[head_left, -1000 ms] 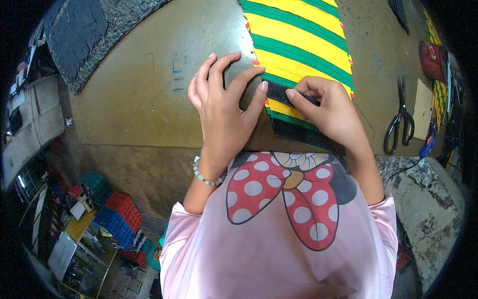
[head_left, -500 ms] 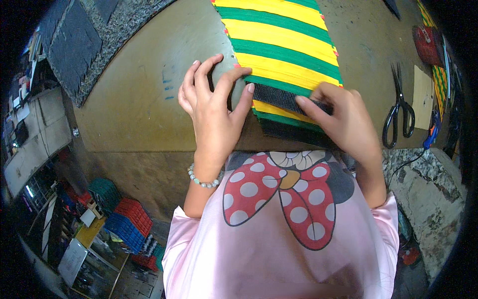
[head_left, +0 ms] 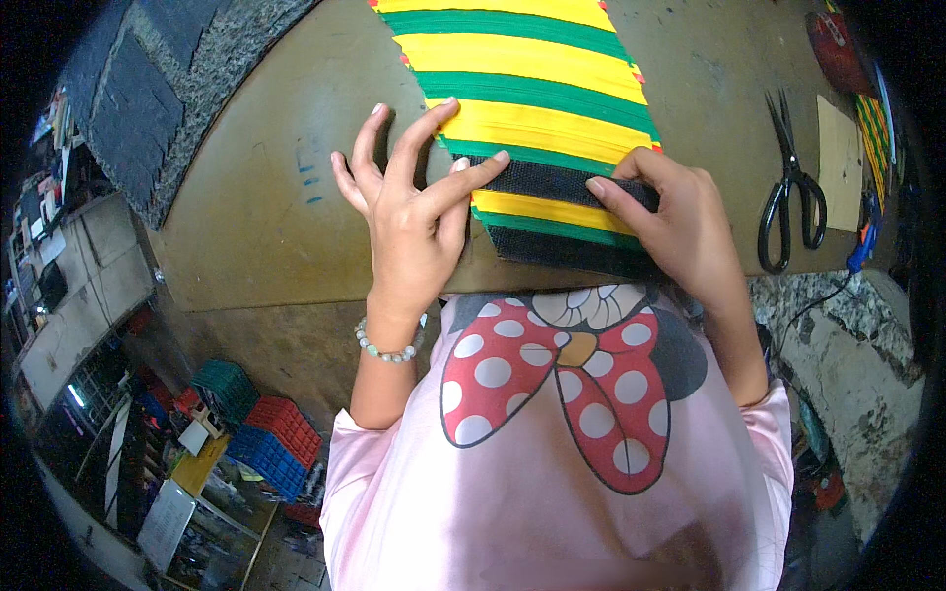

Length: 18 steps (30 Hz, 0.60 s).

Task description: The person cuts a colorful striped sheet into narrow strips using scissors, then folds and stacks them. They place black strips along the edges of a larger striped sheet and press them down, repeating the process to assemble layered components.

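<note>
Head view: both my hands on a striped mat at the near tabletop edge.

My left hand (head_left: 409,212) lies flat, fingers spread, across the mat's (head_left: 527,94) left edge, forefinger on a black strip (head_left: 552,182). My right hand (head_left: 680,222) pinches that strip's right end between thumb and fingers. Yellow and green bands run far from me over the brown tabletop (head_left: 266,212). Scissors (head_left: 791,187) lie well to the right.

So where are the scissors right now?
In the head view, the scissors lie on the table to the person's right, beyond the right hand, beside a tan card.
</note>
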Tool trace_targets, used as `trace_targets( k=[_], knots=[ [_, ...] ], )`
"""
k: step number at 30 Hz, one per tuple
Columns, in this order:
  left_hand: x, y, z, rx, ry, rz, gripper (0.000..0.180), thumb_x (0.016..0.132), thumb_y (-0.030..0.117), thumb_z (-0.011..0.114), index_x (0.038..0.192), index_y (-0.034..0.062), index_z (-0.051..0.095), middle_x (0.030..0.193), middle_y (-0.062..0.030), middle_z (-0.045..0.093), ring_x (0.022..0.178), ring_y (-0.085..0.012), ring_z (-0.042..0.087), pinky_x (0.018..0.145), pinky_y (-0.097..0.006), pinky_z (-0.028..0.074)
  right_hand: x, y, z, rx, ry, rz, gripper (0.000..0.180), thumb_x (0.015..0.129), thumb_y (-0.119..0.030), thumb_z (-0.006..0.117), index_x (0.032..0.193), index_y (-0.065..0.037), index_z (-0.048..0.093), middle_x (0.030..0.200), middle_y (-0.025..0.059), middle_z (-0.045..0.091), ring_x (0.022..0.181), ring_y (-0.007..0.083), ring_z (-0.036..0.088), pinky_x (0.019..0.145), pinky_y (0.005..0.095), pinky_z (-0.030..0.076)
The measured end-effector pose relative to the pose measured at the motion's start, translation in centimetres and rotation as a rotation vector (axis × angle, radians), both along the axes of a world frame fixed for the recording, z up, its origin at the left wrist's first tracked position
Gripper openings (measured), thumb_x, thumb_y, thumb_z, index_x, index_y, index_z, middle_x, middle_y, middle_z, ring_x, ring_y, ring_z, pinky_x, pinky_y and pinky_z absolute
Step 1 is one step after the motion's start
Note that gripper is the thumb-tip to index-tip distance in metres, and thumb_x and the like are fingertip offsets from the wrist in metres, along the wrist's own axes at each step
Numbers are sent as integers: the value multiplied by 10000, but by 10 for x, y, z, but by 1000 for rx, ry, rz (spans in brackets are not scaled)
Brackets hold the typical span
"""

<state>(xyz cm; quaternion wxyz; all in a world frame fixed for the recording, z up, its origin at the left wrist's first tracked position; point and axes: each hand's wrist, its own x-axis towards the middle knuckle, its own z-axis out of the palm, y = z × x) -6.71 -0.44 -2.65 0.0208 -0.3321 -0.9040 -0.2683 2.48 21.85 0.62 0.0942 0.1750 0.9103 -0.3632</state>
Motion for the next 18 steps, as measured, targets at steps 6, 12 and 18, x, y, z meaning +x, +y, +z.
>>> trace_targets(
  k=[6,12,18],
  knots=[
    [0,0,0,-24,-9,-5,289,862,112,652,937,362,775,1337,34,574,1360,-361,335,1093,-673,59,2,-2,-1,0,11,5,300,851,-334,707,805,-45,646,649,181,624,597,361,626,547,443,471],
    [0,0,-1,-17,2,-11,292,864,102,652,935,358,773,1325,31,583,1350,-363,354,1088,-682,75,2,-4,-1,65,39,22,286,854,-282,721,799,-16,629,665,149,624,554,283,608,526,346,434],
    [1,-1,0,-35,14,-14,308,853,91,645,942,357,772,1325,34,582,1340,-370,365,1081,-690,95,2,-1,-1,38,40,35,291,843,-338,702,790,-60,633,648,150,623,619,348,633,554,446,468]
  ],
)
